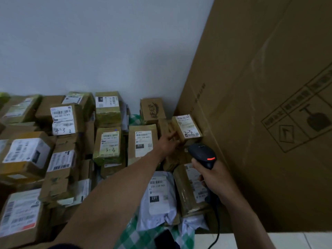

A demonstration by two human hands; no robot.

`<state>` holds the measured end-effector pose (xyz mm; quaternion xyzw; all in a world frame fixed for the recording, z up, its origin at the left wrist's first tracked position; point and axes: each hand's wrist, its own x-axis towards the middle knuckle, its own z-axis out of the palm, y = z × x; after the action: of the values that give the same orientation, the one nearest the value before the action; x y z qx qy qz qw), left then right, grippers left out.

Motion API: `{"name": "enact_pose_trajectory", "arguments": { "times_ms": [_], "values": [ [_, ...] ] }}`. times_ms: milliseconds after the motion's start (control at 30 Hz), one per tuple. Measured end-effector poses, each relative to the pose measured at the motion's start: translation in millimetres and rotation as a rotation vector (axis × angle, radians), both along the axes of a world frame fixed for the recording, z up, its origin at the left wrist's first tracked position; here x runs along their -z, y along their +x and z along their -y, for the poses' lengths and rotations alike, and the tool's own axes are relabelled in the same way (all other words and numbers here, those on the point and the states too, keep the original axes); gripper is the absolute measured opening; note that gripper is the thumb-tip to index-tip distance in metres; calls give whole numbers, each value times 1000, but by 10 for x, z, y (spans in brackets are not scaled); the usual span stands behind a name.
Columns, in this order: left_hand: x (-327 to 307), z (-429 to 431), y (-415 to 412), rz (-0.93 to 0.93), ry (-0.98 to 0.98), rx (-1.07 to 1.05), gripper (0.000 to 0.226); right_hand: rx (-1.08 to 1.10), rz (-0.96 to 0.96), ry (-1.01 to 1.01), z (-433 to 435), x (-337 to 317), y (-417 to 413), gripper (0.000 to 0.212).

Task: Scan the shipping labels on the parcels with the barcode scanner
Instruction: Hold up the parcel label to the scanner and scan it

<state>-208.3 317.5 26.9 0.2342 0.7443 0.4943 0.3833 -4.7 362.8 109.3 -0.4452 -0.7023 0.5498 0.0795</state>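
Observation:
My right hand (213, 178) grips a black barcode scanner (203, 155) with a red strip, its head aimed toward a small brown parcel (186, 127) whose white label carries handwriting. My left hand (168, 141) reaches far forward, fingers stretched out and touching the brown parcels just left of that labelled box. Several more labelled cardboard parcels (107, 144) fill the pile to the left. A white plastic mailer (158, 196) marked 231 and a taped brown parcel (192, 187) lie below the scanner.
A huge cardboard carton (260, 105) leans against the wall on the right, close to the scanner. A pale wall (89, 42) stands behind the pile. The scanner's black cable (217, 234) hangs down over a green checked cloth (140, 236) and pale floor tiles (296, 239).

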Motion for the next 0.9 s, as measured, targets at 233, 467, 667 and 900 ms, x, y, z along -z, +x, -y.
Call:
{"name": "enact_pose_trajectory", "arguments": {
  "times_ms": [233,467,667,900],
  "values": [
    [12,100,-86,-69,46,-37,56,-36,-3,-12,62,-8,-39,20],
    [300,1202,-139,-363,-9,-486,32,-173,13,-39,290,139,-259,31],
    [575,1869,-512,-238,-261,-708,48,-361,13,-62,555,174,-525,24],
    [438,1826,-726,-168,-376,-725,82,-406,31,-94,718,208,-672,33]
  ]
}}
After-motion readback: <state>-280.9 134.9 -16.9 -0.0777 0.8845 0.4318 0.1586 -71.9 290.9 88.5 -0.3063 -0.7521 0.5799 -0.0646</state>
